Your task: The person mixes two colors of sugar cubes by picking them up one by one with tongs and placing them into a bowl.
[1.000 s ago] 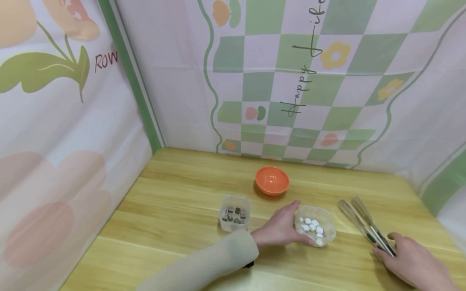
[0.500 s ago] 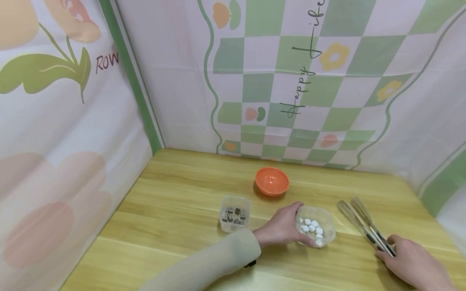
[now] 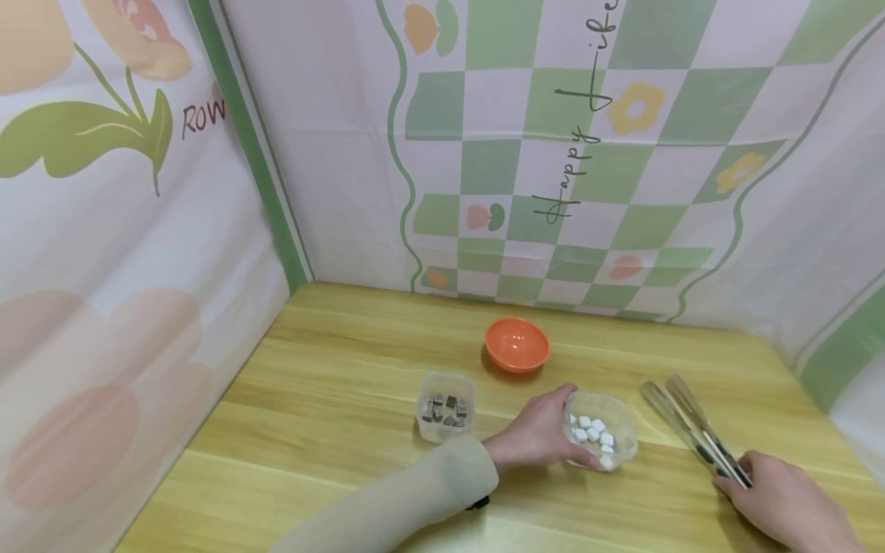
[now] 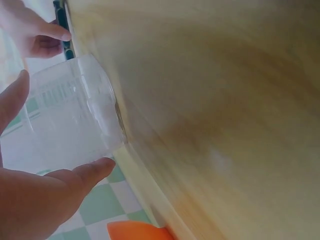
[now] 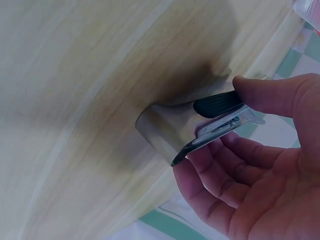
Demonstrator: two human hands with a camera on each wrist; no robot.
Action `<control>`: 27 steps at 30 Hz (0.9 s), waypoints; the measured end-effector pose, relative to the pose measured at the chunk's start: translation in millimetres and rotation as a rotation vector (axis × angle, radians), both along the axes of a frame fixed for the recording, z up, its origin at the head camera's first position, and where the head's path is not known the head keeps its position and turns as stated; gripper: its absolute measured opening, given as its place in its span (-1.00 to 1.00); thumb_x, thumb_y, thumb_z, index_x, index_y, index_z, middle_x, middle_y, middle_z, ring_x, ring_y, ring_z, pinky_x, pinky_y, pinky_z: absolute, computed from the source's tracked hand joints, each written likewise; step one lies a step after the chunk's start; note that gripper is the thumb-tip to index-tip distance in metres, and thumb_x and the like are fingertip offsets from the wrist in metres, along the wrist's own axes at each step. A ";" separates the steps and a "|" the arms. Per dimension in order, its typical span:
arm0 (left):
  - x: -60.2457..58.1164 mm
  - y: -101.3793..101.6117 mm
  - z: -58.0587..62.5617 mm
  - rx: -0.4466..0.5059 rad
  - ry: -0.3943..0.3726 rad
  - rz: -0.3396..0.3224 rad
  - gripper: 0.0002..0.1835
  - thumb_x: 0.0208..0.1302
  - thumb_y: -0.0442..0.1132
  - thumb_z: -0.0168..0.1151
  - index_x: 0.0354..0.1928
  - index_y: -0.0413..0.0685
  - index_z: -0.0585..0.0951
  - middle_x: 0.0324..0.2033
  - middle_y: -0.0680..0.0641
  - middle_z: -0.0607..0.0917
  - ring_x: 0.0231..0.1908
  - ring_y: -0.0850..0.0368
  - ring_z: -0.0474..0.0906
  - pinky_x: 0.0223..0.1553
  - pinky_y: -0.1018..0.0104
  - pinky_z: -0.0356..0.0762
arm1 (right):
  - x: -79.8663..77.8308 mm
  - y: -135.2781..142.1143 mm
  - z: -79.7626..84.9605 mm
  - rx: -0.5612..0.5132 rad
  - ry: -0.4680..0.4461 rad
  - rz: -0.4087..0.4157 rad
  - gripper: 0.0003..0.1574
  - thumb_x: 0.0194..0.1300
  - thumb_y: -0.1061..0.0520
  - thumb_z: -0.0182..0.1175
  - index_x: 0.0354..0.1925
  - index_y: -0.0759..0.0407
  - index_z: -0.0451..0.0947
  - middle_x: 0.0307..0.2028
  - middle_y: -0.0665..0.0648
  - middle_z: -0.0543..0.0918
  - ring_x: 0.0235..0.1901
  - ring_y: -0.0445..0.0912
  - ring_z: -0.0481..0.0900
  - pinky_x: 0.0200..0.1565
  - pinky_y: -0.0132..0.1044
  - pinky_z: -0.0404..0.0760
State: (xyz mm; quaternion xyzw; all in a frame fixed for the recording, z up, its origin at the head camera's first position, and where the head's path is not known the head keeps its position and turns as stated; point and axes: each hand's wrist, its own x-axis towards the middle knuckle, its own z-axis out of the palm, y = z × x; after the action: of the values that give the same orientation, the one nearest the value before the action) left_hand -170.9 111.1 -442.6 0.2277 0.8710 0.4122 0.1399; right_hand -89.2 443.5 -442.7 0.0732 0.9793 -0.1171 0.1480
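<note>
Lower right, the right hand (image 3: 788, 495) is gripping metal tongs (image 3: 705, 452), fingers clamped on the handle end, tips spreading apart. Lower centre, the left hand (image 3: 538, 432) is holding a clear tub (image 3: 628, 434) of white cubes (image 3: 593, 434), thumb and fingers clamped around its side. Further left, a second tub (image 3: 445, 381) is holding dark cubes (image 3: 452, 401); beyond, an orange bowl (image 3: 517, 343) is sitting on the bench (image 3: 332, 399).

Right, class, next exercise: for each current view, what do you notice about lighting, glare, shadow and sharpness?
Head view: bright and fairly clear, with small glints inside the orange bowl; left wrist view: hazy, the tabletop soft, with a pale patch of glare; right wrist view: dimmer, with a dark, soft-edged shadow on the tabletop beside the tongs.
</note>
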 end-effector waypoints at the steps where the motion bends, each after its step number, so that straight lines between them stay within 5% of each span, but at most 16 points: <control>1: 0.2 0.1 0.1 0.000 -0.002 0.002 0.22 -0.16 0.01 0.81 0.58 0.03 0.31 0.46 0.08 0.46 0.41 0.19 0.38 0.41 0.31 0.35 | 0.1 0.1 -0.4 0.000 0.007 0.002 -0.56 0.45 -0.10 0.30 -0.34 0.24 0.52 -0.53 0.03 0.47 -0.48 0.00 0.43 -0.43 -0.05 0.43; 27: 0.0 -0.2 -1.6 -0.023 0.029 -0.013 0.19 -0.10 0.02 0.78 0.58 -0.01 0.31 0.50 0.07 0.41 0.44 0.18 0.34 0.43 0.36 0.29 | 3.7 1.1 1.0 -0.032 0.262 -0.003 -0.38 0.45 -0.08 0.28 -0.17 0.56 0.57 -0.46 0.09 0.62 -0.47 -0.01 0.50 -0.45 -0.03 0.55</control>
State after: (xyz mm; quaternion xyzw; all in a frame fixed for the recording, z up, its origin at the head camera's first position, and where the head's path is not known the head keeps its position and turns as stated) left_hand -170.9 110.9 -444.2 0.2378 0.8762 0.3977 0.1324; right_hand -85.5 444.6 -441.7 0.0564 0.9881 -0.1417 0.0197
